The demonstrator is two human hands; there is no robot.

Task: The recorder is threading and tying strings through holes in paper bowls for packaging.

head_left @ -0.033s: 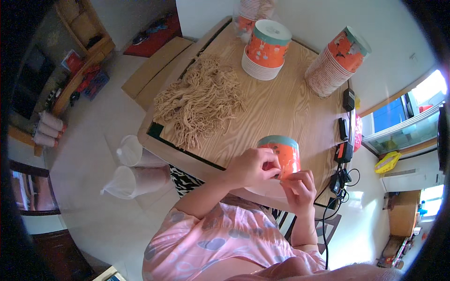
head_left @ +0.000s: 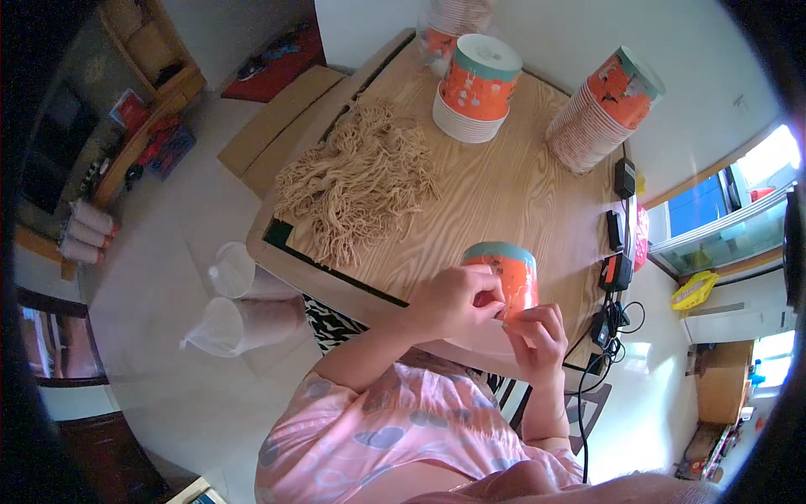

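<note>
An orange paper bucket with a teal band (head_left: 522,281) stands upside down at the table's near edge, right by both hands. My left hand (head_left: 453,301) is in front of its side, thumb and fingers pinched together. Close to those fingertips, my right hand (head_left: 540,338) is also pinched, at the bucket's lower right. Whatever thin thing the fingertips hold is too small to make out. A loose heap of beige cotton cords (head_left: 361,181) lies on the table to the left, apart from my hands.
Farther back are a short stack of similar buckets (head_left: 480,84), a tall leaning stack (head_left: 592,122) and a bagged stack (head_left: 453,25). Black power adapters and cables (head_left: 617,273) line the table's right edge. White bagged stacks (head_left: 243,323) lie on the floor at left, near a cardboard box (head_left: 273,126).
</note>
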